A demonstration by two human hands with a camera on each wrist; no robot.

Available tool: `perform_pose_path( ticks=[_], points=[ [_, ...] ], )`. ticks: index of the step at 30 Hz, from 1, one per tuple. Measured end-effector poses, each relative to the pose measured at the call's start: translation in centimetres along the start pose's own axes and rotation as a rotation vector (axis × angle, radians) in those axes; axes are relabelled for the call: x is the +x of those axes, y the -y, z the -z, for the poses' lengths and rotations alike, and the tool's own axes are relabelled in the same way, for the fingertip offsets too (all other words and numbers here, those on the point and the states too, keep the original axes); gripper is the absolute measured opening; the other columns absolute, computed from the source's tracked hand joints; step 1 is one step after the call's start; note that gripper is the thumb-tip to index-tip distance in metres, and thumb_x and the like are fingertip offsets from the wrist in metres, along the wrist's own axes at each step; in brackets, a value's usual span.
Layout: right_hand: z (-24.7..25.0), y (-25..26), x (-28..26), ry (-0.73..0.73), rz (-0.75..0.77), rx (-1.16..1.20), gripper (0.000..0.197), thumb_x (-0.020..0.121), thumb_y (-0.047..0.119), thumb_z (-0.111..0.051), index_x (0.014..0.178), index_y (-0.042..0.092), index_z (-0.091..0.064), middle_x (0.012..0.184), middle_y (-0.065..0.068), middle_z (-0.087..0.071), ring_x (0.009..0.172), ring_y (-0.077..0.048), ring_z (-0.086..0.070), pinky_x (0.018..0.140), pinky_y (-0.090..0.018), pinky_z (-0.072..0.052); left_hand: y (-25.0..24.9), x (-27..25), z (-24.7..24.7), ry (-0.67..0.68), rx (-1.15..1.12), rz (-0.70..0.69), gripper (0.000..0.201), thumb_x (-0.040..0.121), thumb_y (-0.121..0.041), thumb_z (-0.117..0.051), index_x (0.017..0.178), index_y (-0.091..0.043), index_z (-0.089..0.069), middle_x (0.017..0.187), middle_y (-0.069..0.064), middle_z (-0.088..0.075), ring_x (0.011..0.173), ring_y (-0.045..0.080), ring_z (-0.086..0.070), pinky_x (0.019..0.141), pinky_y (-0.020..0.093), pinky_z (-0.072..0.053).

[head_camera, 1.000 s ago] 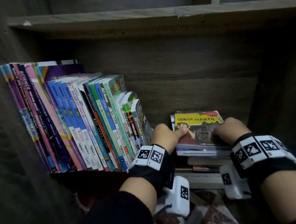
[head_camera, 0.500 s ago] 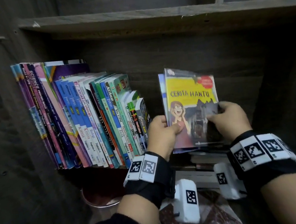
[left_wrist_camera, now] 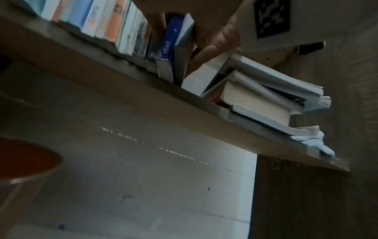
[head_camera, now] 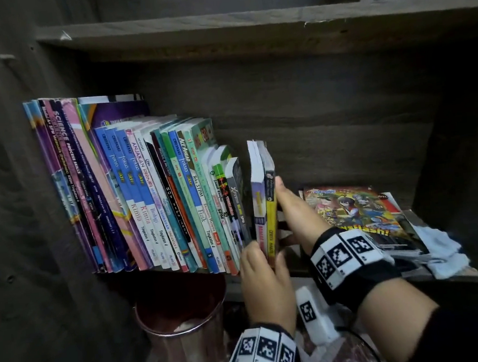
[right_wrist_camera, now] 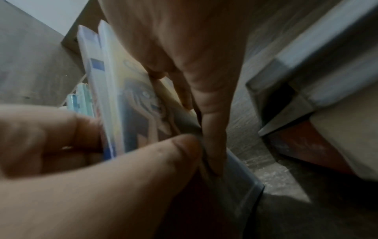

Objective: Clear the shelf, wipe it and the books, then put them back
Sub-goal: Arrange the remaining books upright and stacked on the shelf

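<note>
Two thin paperbacks (head_camera: 264,196) stand upright together just right of the row of standing books (head_camera: 145,190) on the wooden shelf (left_wrist_camera: 143,90). My left hand (head_camera: 262,269) pinches their lower front corner, thumb on the cover and fingers on the far side, as the right wrist view shows (right_wrist_camera: 143,161). My right hand (head_camera: 293,213) lies flat with straight fingers (right_wrist_camera: 208,113) against the yellow book's illustrated cover (right_wrist_camera: 143,105). A small gap remains between the pair and the row.
A stack of books lies flat at the shelf's right end (head_camera: 352,213), a comic on top. A white cloth (head_camera: 440,252) sits by it at the shelf's front edge. A copper-coloured bin (head_camera: 181,326) stands below the shelf, on the left.
The two books were lifted off the flat stack, turned upright and carried left to the end of the standing row. Both hands moved left with them.
</note>
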State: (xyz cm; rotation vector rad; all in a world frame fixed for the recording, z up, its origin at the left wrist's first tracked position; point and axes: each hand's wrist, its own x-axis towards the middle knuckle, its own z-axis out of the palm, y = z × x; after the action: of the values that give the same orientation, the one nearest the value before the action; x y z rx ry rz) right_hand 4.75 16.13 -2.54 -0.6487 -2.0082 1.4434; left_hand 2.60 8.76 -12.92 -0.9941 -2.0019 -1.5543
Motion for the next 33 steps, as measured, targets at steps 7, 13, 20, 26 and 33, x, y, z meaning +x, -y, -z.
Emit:
perform_pose_path(
  ticks=[7, 13, 20, 26, 33],
  points=[
    [0.1, -1.5, 1.3, 0.009, -0.111, 0.117, 0.057, 0.096, 0.061, -0.029, 0.138, 0.029, -0.048, 0.136, 0.004, -0.055, 0.125, -0.013, -0.049, 0.11, -0.043, -0.036, -0.5, 1.7, 3.0, 0.332, 0.118, 0.04, 0.047, 0.088, -0.035, -0.063, 0.127, -0.014, -0.045, 0.111, -0.001, -0.047, 0.101, 0.018, -0.051, 0.083, 0.027, -0.044],
    [-0.7, -0.9, 0.4, 0.063, -0.203, 0.033, 0.053, 0.095, 0.062, -0.031, 0.128, 0.03, -0.056, 0.119, -0.001, -0.064, 0.103, -0.015, -0.062, 0.091, -0.037, -0.051, 1.0, 3.4, 5.4, 0.368, 0.075, 0.159, 0.026, 0.085, -0.032, -0.069, 0.084, -0.019, -0.046, 0.073, -0.004, -0.057, 0.075, 0.018, -0.058, 0.062, 0.027, -0.039],
    [1.2, 0.5, -1.6, 0.348, -0.33, -0.248, 0.089, 0.076, 0.073, -0.039, 0.152, 0.031, -0.019, 0.156, -0.003, -0.028, 0.136, -0.032, -0.037, 0.09, -0.048, -0.047, 2.4, 4.1, 5.6, 0.531, 0.066, 0.298, 0.029, 0.08, -0.034, -0.074, 0.072, -0.012, -0.058, 0.071, 0.003, -0.062, 0.071, 0.019, -0.058, 0.065, 0.03, -0.045],
    [0.7, -2.5, -0.9, 0.349, -0.183, -0.537, 0.097, 0.08, 0.039, -0.073, 0.153, 0.034, -0.009, 0.141, 0.002, -0.05, 0.111, -0.014, -0.057, 0.077, -0.028, -0.056, 2.2, 3.9, 5.3, 0.703, 0.182, 0.282, 0.038, 0.081, -0.036, -0.072, 0.063, -0.014, -0.047, 0.067, 0.002, -0.054, 0.07, 0.021, -0.055, 0.057, 0.026, -0.033],
    [-0.7, -4.1, 0.8, 0.209, -0.08, -0.565, 0.086, 0.081, 0.039, -0.072, 0.15, 0.03, -0.021, 0.139, 0.003, -0.053, 0.121, -0.018, -0.053, 0.102, -0.039, -0.044, 2.2, 4.2, 4.7, 0.654, 0.182, 0.339, 0.028, 0.09, -0.033, -0.062, 0.089, -0.005, -0.066, 0.088, 0.014, -0.068, 0.087, 0.028, -0.062, 0.067, 0.026, -0.039]
  ],
)
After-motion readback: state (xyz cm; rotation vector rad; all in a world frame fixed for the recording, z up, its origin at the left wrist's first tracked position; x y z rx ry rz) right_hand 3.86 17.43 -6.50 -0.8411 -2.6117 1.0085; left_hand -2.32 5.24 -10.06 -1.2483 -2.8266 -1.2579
